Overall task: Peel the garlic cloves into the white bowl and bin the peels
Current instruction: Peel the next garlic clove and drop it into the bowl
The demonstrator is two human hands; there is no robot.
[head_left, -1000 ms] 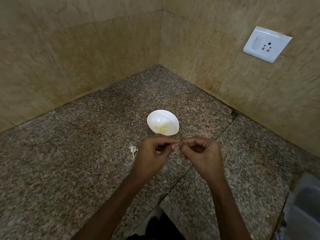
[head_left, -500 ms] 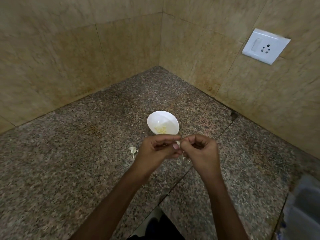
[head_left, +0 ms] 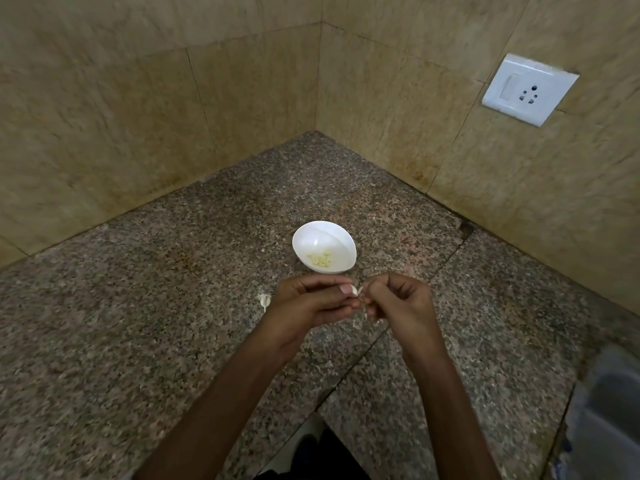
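A small white bowl (head_left: 341, 239) sits on the granite counter (head_left: 173, 306) with several peeled yellowish cloves (head_left: 320, 259) in its bottom. Just in front of it, both hands meet above the counter. My left hand (head_left: 308, 303) pinches a pale garlic clove (head_left: 354, 290) between thumb and forefinger. My right hand (head_left: 398, 301) has its fingers curled and pinches the clove's skin at the same spot. A thin strip of peel (head_left: 364, 311) hangs down between the hands.
A white garlic stem scrap (head_left: 264, 301) lies on the counter left of my left hand. Beige tiled walls form a corner behind the bowl, and a white switch socket (head_left: 528, 89) sits on the right wall. A blurred grey container (head_left: 609, 420) shows at the lower right edge.
Both hands have stayed together in front of the bowl, working the clove. A little more of the pale clove shows between the fingertips now.
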